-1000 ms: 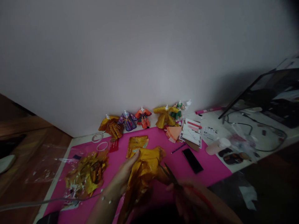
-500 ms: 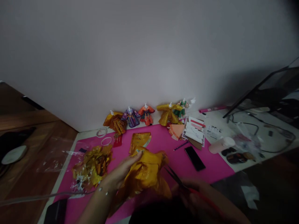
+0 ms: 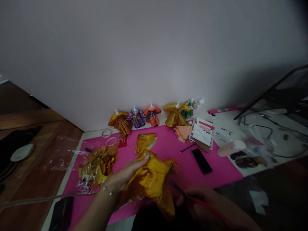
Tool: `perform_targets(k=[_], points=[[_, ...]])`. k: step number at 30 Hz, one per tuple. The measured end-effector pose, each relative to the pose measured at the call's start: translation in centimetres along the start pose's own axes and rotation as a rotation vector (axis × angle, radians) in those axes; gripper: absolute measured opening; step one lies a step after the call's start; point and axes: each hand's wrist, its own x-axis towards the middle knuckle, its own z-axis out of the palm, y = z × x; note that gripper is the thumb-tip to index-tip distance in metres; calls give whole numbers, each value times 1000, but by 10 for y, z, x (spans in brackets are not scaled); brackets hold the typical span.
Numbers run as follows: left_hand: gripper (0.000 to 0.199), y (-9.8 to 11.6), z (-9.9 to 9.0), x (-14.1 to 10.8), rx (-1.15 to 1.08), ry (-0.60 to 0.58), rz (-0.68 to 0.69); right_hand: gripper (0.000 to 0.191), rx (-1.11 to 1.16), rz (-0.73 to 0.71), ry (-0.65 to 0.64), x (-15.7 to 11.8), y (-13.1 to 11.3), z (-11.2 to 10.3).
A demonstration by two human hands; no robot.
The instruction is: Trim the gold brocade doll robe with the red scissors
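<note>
A piece of shiny golden-yellow cloth (image 3: pixel 152 176) is gripped in my left hand (image 3: pixel 130 170), with the thumb pressed on top and the fingers hidden beneath. My right hand (image 3: pixel 197 199) is closed round the red handles of a pair of scissors (image 3: pixel 179 188). The blades look nearly closed, and their tips touch the right edge of the cloth. Past the cloth lies a flat gold fabric piece (image 3: pixel 144 142) on the pink mat (image 3: pixel 168 141). Left of my left hand is a heap of gold scraps (image 3: pixel 99 165) with clear plastic.
Several small dressed doll figures (image 3: pixel 152 115) stand along the wall. On the right are papers (image 3: pixel 202 133), a black phone (image 3: pixel 201 161), a pale bottle (image 3: pixel 231 148) and cables. A black case (image 3: pixel 62 213) sits at the near left, and a cord crosses nearby.
The scissor blades have come together and moved in to the cloth's right edge. The cloth's lower right part now hangs farther down. The whole view has shifted slightly.
</note>
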Motion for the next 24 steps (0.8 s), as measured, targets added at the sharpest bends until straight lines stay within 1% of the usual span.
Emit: perform_targets(k=[4, 7, 11, 14, 17, 19, 22, 24], points=[[32, -1, -2, 2, 31, 1, 11, 63, 51, 18, -11, 4, 10, -3], [36, 1, -4, 6, 29, -14, 5, 56, 78, 59, -16, 6, 16, -5], [36, 1, -3, 6, 16, -44, -4, 34, 35, 81, -12, 10, 19, -8], [31, 1, 0, 3, 12, -78, 13, 33, 3, 37, -35, 14, 21, -11], [28, 1, 2, -1, 61, -166, 45, 34, 9, -65, -32, 18, 23, -12], [34, 0, 1, -1, 118, -257, 47, 34, -1, -125, -38, 19, 21, -14], [44, -2, -2, 4, 203, -397, 24, 39, -31, -197, -119, 19, 12, -18], [47, -3, -4, 7, 232, -430, -3, 42, -44, -235, -160, 19, 6, -22]])
